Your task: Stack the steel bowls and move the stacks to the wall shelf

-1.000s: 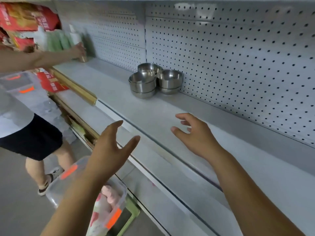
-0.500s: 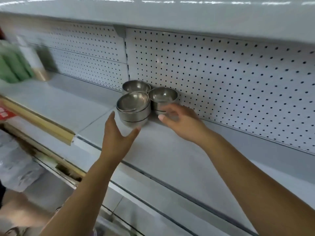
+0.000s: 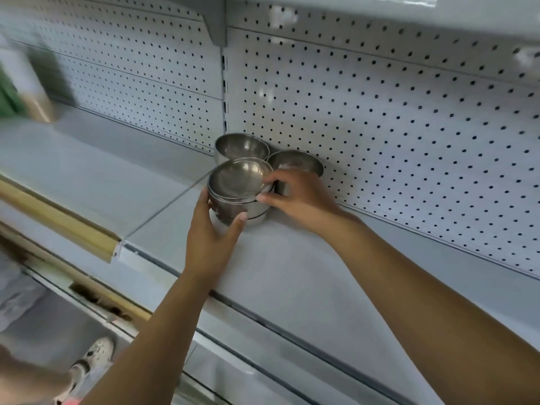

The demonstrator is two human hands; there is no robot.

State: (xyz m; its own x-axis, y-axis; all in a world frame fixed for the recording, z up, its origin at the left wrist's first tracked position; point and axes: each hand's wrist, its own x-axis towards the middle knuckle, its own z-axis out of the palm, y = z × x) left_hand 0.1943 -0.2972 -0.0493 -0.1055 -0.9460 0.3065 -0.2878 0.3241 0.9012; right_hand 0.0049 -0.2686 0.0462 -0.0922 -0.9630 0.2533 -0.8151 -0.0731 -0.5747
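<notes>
Three stacks of steel bowls stand together on the grey wall shelf (image 3: 292, 282), close to the pegboard. The front stack (image 3: 238, 185) is held from both sides. My left hand (image 3: 213, 232) cups its left and front wall, thumb and fingers curled round it. My right hand (image 3: 295, 197) grips its right rim and side with curled fingers. Behind it sit the back left stack (image 3: 242, 146) and the back right stack (image 3: 295, 163), the latter partly hidden by my right hand.
A white pegboard (image 3: 380, 127) backs the shelf, and an upper shelf (image 3: 438, 13) overhangs. A wooden-coloured price rail (image 3: 58, 223) edges the shelf at left. Blurred green bottles (image 3: 17, 92) stand far left. Another person's shoe (image 3: 93, 358) shows below.
The view has moved closer to the bowls. Both hands have reached in from just short of the front stack and now grip it from either side.
</notes>
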